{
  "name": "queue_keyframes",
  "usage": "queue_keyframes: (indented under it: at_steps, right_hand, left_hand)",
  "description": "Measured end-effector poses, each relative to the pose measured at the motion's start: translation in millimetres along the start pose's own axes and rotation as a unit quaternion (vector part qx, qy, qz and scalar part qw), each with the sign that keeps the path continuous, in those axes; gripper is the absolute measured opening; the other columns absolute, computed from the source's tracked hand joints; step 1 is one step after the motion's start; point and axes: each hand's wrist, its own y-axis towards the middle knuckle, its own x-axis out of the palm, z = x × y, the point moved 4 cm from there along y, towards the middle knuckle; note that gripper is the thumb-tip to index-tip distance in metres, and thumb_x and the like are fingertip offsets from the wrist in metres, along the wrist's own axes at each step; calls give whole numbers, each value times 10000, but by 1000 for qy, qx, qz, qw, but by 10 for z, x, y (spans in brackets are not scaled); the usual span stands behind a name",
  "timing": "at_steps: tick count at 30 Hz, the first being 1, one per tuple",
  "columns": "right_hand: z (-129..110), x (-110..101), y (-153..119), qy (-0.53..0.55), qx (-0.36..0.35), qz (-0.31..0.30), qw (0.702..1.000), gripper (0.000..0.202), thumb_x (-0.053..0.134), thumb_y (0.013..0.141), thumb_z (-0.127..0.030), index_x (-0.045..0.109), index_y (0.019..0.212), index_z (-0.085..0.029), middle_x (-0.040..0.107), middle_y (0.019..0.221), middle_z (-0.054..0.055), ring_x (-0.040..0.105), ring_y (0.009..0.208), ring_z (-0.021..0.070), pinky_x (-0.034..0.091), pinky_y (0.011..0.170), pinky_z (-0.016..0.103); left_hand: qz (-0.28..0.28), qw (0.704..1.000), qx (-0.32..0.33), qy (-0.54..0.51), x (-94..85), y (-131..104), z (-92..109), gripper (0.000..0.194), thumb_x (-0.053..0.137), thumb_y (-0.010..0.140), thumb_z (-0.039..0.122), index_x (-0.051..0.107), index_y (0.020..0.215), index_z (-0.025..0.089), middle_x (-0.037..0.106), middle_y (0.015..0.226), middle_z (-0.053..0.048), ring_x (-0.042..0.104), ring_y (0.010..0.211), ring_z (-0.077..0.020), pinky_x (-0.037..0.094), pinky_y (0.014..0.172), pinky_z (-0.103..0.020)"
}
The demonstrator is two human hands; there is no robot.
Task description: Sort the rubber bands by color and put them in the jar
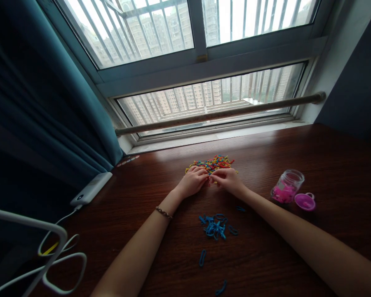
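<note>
A mixed pile of small clip-like loops [218, 161] in red, yellow, green and blue lies on the dark wooden table. At its near edge, my left hand [193, 181] rests with fingers bent and held together. My right hand [229, 181] faces it, thumb and index fingertip pinched close to the left fingertips. Whatever is between the fingers is too small to make out. Closer to me, between my forearms, sits a loose heap of blue clips [214, 227]. Single blue clips [202, 258] lie apart from that heap, one beside my right wrist.
On the right, a clear jar [290, 181] with pink pieces tilts beside a purple lid [305, 201]. A white power bank [91, 189] and white cable [64, 255] are on the left by the blue curtain [89, 103]. A barred window rises behind the table.
</note>
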Motion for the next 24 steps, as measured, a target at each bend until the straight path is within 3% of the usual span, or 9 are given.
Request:
queue_keyframes:
  at_steps: [2,4,9,15,20,24]
  right_hand:
    - [95,-199,30,-131,10,141,981,240,493,783,-348,658,773,-174,658,714,40,578,595,146,438,601,263]
    - [153,-321,30,-227,17,203,953,191,489,785,-289,651,822,-197,656,816,42,578,667,157,427,649,273]
    - [215,-348,10,-358,24,189,914,175,501,768,-217,638,877,-226,641,895,36,549,840,192,404,691,273]
    - [271,-302,9,-412,53,163,895,186,510,767,-235,630,908,-256,642,885,30,524,829,208,380,615,279]
    - [310,-353,20,-389,79,184,899,178,486,779,-239,638,871,-249,636,858,43,540,780,201,362,582,277]
    - [325,-399,28,-338,71,227,911,185,469,778,-229,629,869,-224,631,871,46,548,763,189,376,604,275]
  left_hand:
    - [4,1000,-2,20,1,1,4,239,398,865,229,621,936,179,609,966,-67,484,1000,-198,357,900,-373]
    - [15,1000,-9,21,10,-2,-11,228,408,858,215,616,940,175,600,962,-75,482,995,-205,371,888,-380]
    - [91,992,-61,-54,43,-36,-116,190,464,823,180,600,953,152,572,987,-90,510,948,-182,417,866,-343]
    - [159,966,-114,-167,29,-56,-164,151,477,820,180,616,879,167,588,912,-68,558,837,-146,460,763,-277]
    - [147,943,-144,-262,-2,-3,-103,169,506,805,208,646,892,168,625,895,-73,582,813,-151,464,738,-265]
    - [85,896,-183,-397,-13,60,-15,205,538,779,228,651,916,125,650,829,-80,602,703,-139,482,643,-242]
